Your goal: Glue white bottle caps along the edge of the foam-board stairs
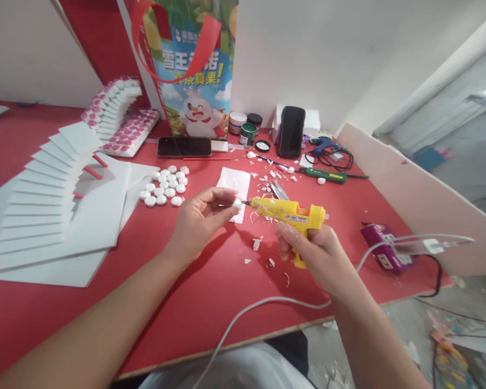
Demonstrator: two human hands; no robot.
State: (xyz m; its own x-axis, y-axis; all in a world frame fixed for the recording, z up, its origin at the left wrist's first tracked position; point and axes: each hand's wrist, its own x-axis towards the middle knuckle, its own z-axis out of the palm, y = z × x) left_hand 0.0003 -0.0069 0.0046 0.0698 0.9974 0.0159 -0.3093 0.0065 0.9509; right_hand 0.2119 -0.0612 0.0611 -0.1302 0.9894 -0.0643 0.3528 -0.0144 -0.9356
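A yellow glue gun is gripped by its handle in my right hand, its nozzle pointing left. Between thumb and fingers, my left hand pinches a small round white piece; the nozzle tip is right at it, though whether they touch I cannot tell. Beneath the two lies a white paper slip on the red table. Left of my left hand sits a cluster of similar round white pieces. White scraps are scattered under and around the glue gun.
Fanned white boards lie at left. A picture bag, paint jars and two phones line the back. Scissors and a green-handled tool lie beyond the gun. A white cable crosses the front; a purple box is right.
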